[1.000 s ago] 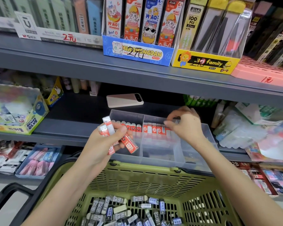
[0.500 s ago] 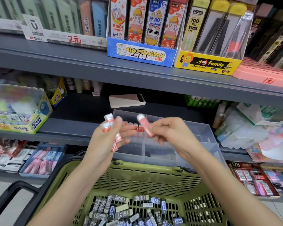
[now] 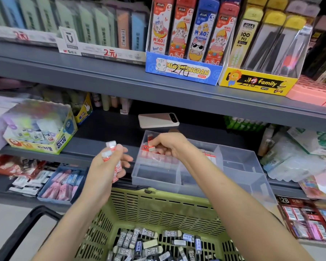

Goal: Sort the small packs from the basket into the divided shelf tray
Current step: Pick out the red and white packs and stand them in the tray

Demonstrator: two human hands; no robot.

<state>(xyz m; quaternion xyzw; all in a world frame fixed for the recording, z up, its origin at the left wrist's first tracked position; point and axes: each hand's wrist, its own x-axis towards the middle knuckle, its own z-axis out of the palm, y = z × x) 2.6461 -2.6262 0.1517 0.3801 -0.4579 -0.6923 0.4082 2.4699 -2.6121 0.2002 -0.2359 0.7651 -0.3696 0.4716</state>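
Observation:
A clear divided tray (image 3: 239,162) sits on the middle shelf, with a row of red-and-white packs (image 3: 158,159) standing along its back left compartment. My right hand (image 3: 169,144) is over that compartment and pinches one red pack (image 3: 150,143) at the row's left end. My left hand (image 3: 109,164), left of the tray, grips two or three red packs (image 3: 111,151) upright. Below, the green basket (image 3: 158,208) holds several black and blue 2B packs (image 3: 149,243).
A pink phone (image 3: 158,120) lies on the shelf behind the tray. A glue box (image 3: 43,132) stands at the left, clear bags (image 3: 294,162) at the right. Boxes of lead refills line the upper shelf (image 3: 183,70). The basket's black handle (image 3: 23,230) juts left.
My right hand took a red pack from my left hand and carried it forward and down to the left end of the tray's back row. My left hand stayed nearly still.

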